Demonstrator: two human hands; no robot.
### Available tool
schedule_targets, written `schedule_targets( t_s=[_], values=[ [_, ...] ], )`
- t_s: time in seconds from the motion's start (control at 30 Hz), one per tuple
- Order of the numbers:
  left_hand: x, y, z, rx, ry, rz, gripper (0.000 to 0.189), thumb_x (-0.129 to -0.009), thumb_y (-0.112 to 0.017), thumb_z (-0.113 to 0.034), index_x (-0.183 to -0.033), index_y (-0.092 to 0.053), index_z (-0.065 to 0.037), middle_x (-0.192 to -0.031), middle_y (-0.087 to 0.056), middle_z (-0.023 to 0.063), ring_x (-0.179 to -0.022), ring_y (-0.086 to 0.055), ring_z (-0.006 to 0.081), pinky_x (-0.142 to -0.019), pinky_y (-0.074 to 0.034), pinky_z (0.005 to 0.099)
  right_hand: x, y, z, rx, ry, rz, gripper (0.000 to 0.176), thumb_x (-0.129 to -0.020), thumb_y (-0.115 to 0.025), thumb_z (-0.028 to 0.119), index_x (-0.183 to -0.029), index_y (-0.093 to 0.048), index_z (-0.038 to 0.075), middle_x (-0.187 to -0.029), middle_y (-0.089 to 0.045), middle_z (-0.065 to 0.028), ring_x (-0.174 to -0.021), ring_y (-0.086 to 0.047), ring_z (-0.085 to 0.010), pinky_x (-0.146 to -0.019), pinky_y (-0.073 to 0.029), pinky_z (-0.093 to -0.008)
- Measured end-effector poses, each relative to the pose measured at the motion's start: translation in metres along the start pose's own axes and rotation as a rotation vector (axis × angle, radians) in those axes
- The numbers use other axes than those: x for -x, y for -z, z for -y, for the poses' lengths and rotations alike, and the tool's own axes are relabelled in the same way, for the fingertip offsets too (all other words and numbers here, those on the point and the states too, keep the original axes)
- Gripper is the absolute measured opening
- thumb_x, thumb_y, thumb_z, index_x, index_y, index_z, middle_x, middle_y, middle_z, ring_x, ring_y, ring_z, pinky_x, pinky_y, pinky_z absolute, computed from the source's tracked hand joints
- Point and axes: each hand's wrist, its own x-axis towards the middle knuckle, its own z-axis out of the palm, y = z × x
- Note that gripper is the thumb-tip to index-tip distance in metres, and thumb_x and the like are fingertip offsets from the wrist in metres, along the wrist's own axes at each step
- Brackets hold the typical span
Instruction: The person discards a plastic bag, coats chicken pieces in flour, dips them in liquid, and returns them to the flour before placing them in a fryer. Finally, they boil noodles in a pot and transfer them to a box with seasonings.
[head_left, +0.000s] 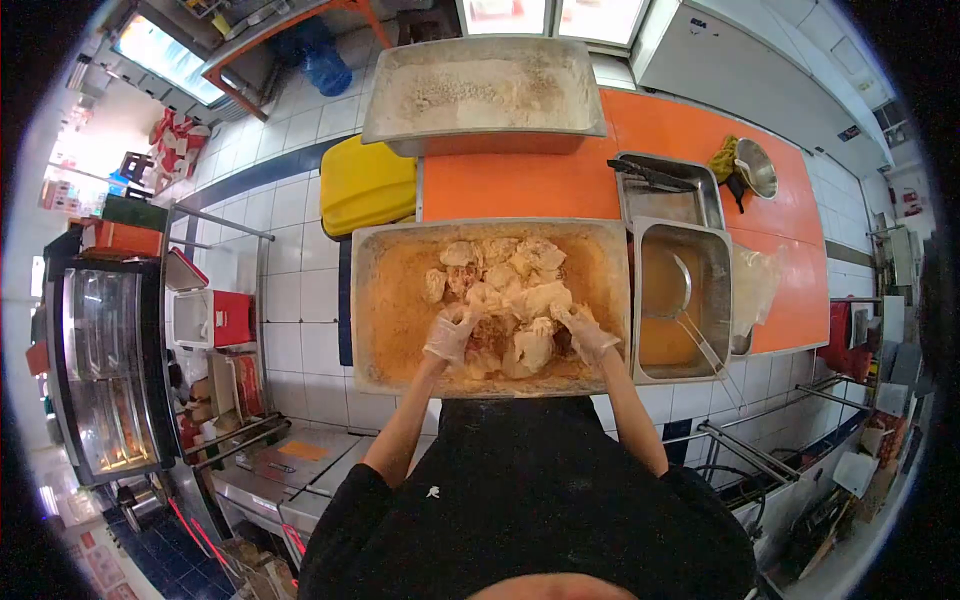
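Observation:
A large metal tray (385, 350) holds orange-brown flour and a heap of coated meat pieces (500, 262), probably chicken. At the heap's left side, my left hand (452, 335), in a clear glove, has its fingers closed on a floured piece (484, 300). My right hand (588, 335), gloved too, grips a coated piece (545, 299) at the heap's right side. Both hands are inside the tray, a short way apart, and flour hides parts of their fingertips.
Right of the tray stands a pan of cloudy liquid (665, 345) with a wire strainer (683, 290). Behind are a second flour tray (480, 95), a smaller pan (675, 207) with black tongs and a metal bowl (757, 168). A yellow bin (368, 185) stands back left.

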Motion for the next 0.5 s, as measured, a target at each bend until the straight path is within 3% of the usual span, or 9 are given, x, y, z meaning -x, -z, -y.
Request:
schedule_targets(
  t_s=[0.07,0.1,0.13,0.2,0.23,0.27,0.3,0.47,0.5],
  values=[
    [0.017,-0.025,-0.058,-0.626,0.172,-0.126,0.009,-0.090,-0.057,-0.016,-0.093,-0.059,-0.008,-0.058,-0.047,-0.0016,-0.048,-0.047,0.0113,-0.047,-0.039,0.0268,0.001,0.001,0.002,-0.025,0.001,0.000,0.077,-0.087,-0.039,0.053,-0.147,-0.020,0.009,-0.149,-0.030,-0.0126,-0.134,-0.035,-0.0246,-0.106,-0.034,-0.0434],
    [0.008,-0.014,-0.036,-0.628,0.165,-0.127,0.009,-0.090,-0.057,-0.016,-0.093,-0.059,-0.008,-0.058,-0.047,-0.0016,-0.048,-0.047,0.0113,-0.047,-0.039,0.0268,0.001,0.001,0.004,-0.049,0.009,0.009,0.075,-0.088,-0.041,0.051,-0.147,-0.021,0.009,-0.150,-0.030,-0.0124,-0.134,-0.035,-0.0245,-0.106,-0.033,-0.0429],
    [-0.010,0.010,0.012,-0.839,-0.336,-0.114,0.015,-0.086,-0.062,-0.019,-0.097,-0.060,-0.008,-0.058,-0.049,0.0006,-0.048,-0.049,0.0141,-0.048,-0.041,0.0277,0.000,-0.003,0.006,-0.082,0.021,0.028,0.073,-0.089,-0.042,0.048,-0.147,-0.022,0.008,-0.150,-0.029,-0.0122,-0.134,-0.035,-0.0245,-0.106,-0.032,-0.0425],
    [-0.049,0.058,0.099,-1.032,-0.843,-0.088,0.023,-0.082,-0.066,-0.022,-0.101,-0.061,-0.009,-0.057,-0.051,0.0028,-0.048,-0.051,0.0169,-0.049,-0.043,0.0286,-0.008,-0.019,0.013,-0.161,0.076,0.084,0.070,-0.090,-0.044,0.044,-0.146,-0.024,0.008,-0.150,-0.029,-0.0117,-0.134,-0.035,-0.0244,-0.107,-0.031,-0.0417],
    [-0.077,0.078,0.135,-0.901,-0.525,0.135,0.034,-0.079,-0.069,-0.025,-0.108,-0.061,-0.010,-0.057,-0.050,0.0039,-0.048,-0.051,0.0177,-0.049,-0.043,0.0289,-0.010,-0.026,0.016,-0.198,0.113,0.106,0.068,-0.091,-0.045,0.042,-0.146,-0.026,0.008,-0.150,-0.029,-0.0115,-0.134,-0.035,-0.0243,-0.108,-0.031,-0.0412],
    [-0.068,0.045,0.101,-0.766,-0.077,0.110,0.033,-0.081,-0.067,-0.028,-0.108,-0.062,-0.010,-0.056,-0.050,0.0036,-0.048,-0.049,0.0167,-0.049,-0.041,0.0296,-0.013,-0.031,0.019,-0.231,0.151,0.128,0.066,-0.091,-0.046,0.039,-0.146,-0.027,0.008,-0.150,-0.029,-0.0112,-0.134,-0.035,-0.0243,-0.108,-0.030,-0.0408],
    [-0.058,0.018,0.070,-0.682,0.096,0.016,0.034,-0.083,-0.065,-0.031,-0.108,-0.062,-0.009,-0.056,-0.049,0.0033,-0.047,-0.046,0.0156,-0.048,-0.039,0.0304,-0.015,-0.034,0.024,-0.263,0.203,0.147,0.064,-0.092,-0.047,0.037,-0.145,-0.028,0.007,-0.150,-0.029,-0.0110,-0.134,-0.035,-0.0242,-0.109,-0.030,-0.0404],
    [-0.041,-0.007,0.021,-0.461,0.140,-0.158,0.040,-0.090,-0.058,-0.044,-0.108,-0.065,-0.009,-0.053,-0.047,0.0021,-0.046,-0.037,0.0113,-0.046,-0.031,0.0335,-0.024,-0.021,0.011,-0.334,0.365,0.243,0.058,-0.095,-0.051,0.028,-0.144,-0.032,0.006,-0.151,-0.029,-0.0101,-0.134,-0.035,-0.0241,-0.111,-0.027,-0.0387],
    [-0.031,-0.005,0.004,-0.512,0.087,-0.182,0.041,-0.090,-0.057,-0.045,-0.102,-0.066,-0.006,-0.053,-0.047,0.0018,-0.046,-0.037,0.0111,-0.046,-0.031,0.0337,-0.043,-0.011,-0.008,-0.295,0.428,0.099,0.062,-0.092,-0.055,0.037,-0.142,-0.037,0.006,-0.149,-0.031,-0.0126,-0.136,-0.031,-0.0248,-0.112,-0.025,-0.0389]
  ],
)
